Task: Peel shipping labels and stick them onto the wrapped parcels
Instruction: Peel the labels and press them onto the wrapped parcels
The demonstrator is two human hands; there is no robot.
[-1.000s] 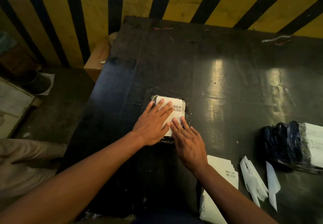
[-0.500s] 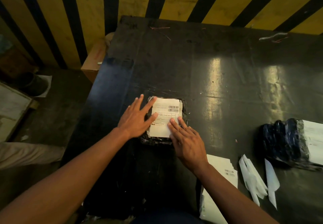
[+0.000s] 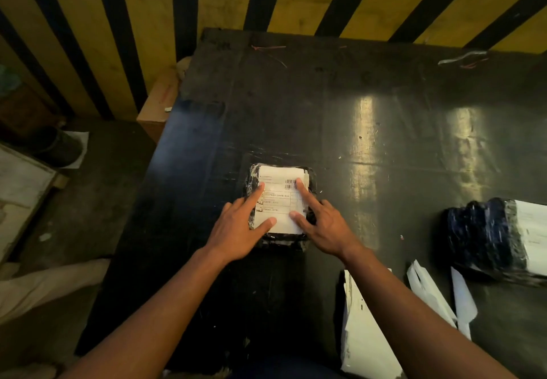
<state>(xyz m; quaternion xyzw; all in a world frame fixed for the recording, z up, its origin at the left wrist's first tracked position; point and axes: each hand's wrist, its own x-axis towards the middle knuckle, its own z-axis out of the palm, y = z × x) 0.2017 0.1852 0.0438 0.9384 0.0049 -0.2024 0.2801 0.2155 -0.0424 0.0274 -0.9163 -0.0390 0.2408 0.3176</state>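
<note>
On the far left I see the floor and a cardboard box [image 3: 159,103] tucked against the striped wall. Moving in, my left hand [image 3: 236,230] lies flat with straight fingers, its index and thumb pressing the left edge of the label [image 3: 281,201]. That label sits on the small wrapped parcel [image 3: 310,189] near the middle of the dark tabletop [image 3: 384,130] — barcode at its upper right. My right hand [image 3: 328,230] is spread too, index finger stretched up to the barcode, thumb on the label's lower right edge. Further right lie a sheet of labels [image 3: 364,343], some peeled backing strips [image 3: 429,292], and a second wrapped parcel [image 3: 488,236] already carrying a label.
</note>
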